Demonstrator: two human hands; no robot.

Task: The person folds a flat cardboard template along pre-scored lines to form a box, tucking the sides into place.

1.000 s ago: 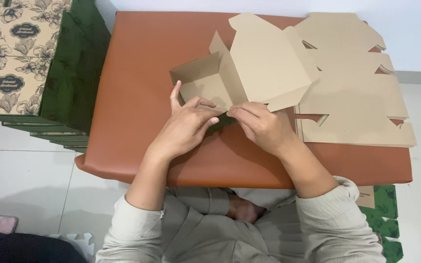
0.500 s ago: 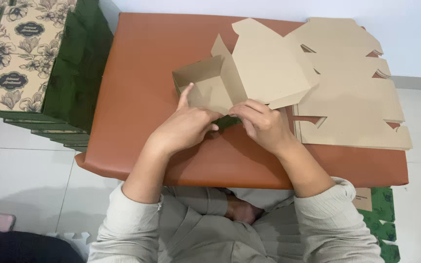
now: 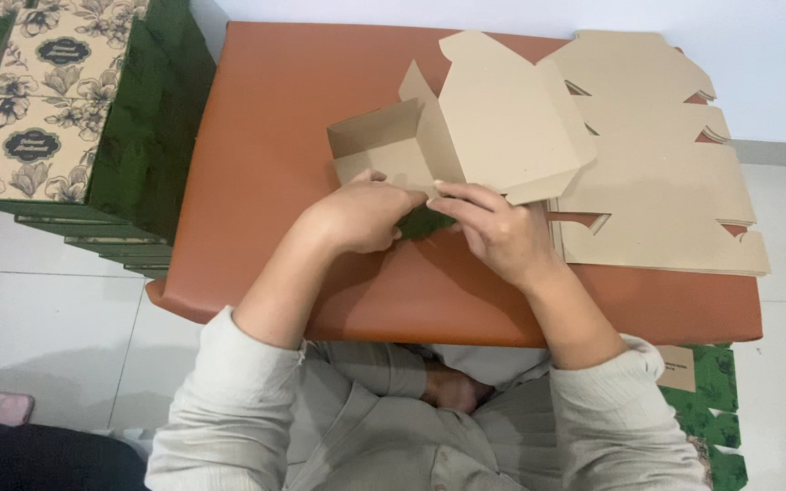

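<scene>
Brown table (image 3: 275, 109) — white wall (image 3: 757, 55), tiled floor (image 3: 38, 300).

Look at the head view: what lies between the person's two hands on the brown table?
Between the left hand and right hand, a dark green flap of the half-folded cardboard box shows on the table.

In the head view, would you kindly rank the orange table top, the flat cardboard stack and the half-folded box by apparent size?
1. Orange table top.
2. Flat cardboard stack.
3. Half-folded box, held by both hands; its open lid makes the gap to the stack unsure.
</scene>
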